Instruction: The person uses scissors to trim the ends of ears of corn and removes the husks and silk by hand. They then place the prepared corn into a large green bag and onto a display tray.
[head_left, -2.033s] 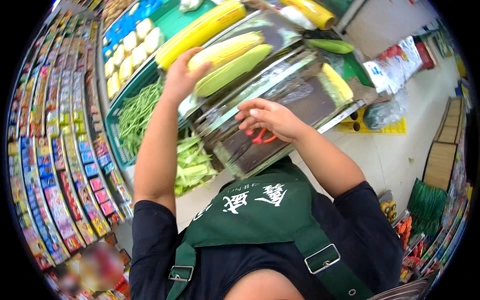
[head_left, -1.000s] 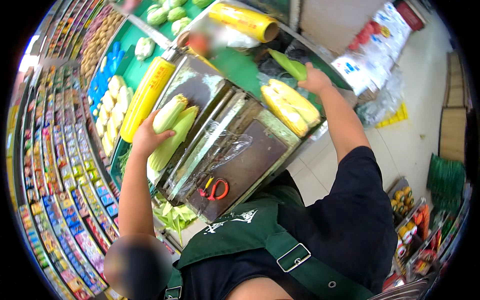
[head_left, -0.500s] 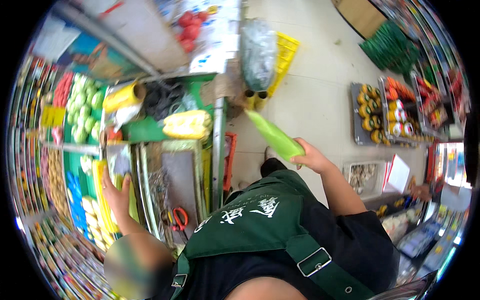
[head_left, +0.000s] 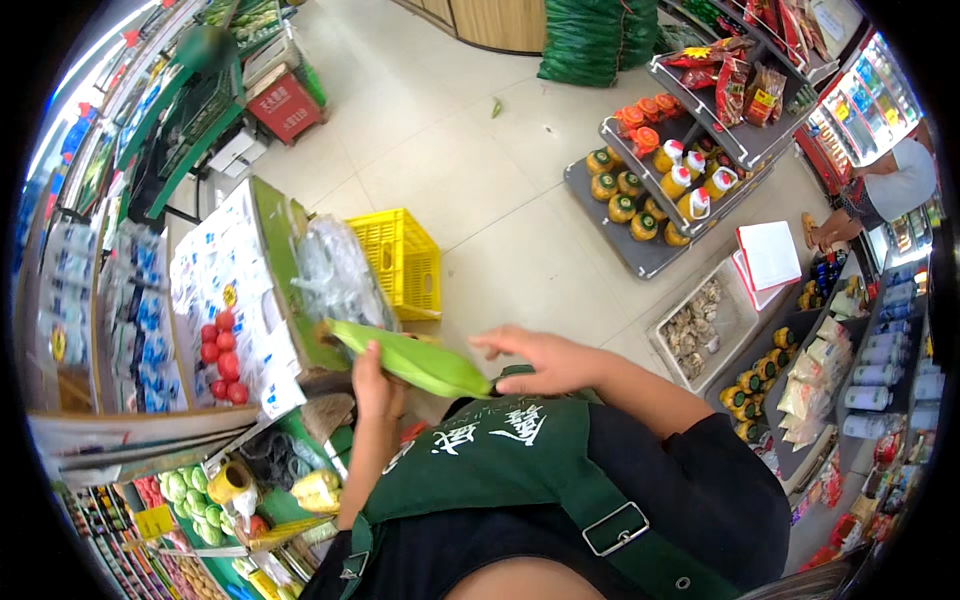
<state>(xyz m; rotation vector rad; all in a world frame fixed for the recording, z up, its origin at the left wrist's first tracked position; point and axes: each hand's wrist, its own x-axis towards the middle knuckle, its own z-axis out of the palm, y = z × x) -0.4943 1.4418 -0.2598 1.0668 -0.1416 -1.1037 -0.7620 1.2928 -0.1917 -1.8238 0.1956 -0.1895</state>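
Observation:
A green ear of corn (head_left: pixel 428 362), still in its husk, lies slantwise in front of my apron (head_left: pixel 500 458). My left hand (head_left: pixel 377 388) is closed round it near its left end. Just beyond the ear's right tip, my right hand (head_left: pixel 535 358) is open with its fingers stretched out, holding nothing. Below and left of my left hand, a pale yellow wrapped bundle (head_left: pixel 317 492) rests on the green vegetable stand.
A yellow crate (head_left: pixel 410 265) stands on the floor beside clear plastic bags (head_left: pixel 343 270). Red tomatoes (head_left: pixel 228 365) sit on a table to the left. At right are a tiered bottle rack (head_left: pixel 640 215) and a white tub (head_left: pixel 675 370). Another person (head_left: pixel 895 180) stands far right.
The corn has passed from my right hand to my left. My left hand has come away from the vegetable stand, and my right hand has let go. The view has turned rightward.

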